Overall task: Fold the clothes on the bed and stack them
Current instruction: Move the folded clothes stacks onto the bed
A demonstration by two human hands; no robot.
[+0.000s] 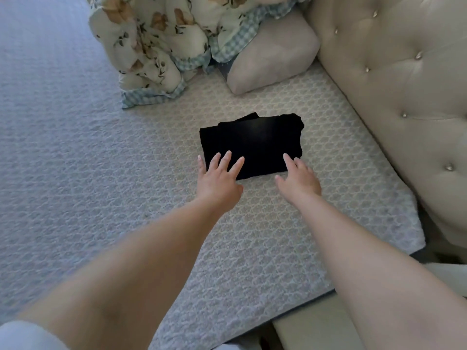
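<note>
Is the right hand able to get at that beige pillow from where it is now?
Probably yes: the right hand rests on the folded black garment, and only bare bedspread lies between it and the pillow.

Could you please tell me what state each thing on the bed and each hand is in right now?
Black garment: folded, lying flat on the bedspread.
Left hand: open, fingers spread on the garment.
Right hand: open, fingertips at the garment's edge.
Floral quilt: bunched up, unfolded.
Pillow: leaning against the headboard.
</note>
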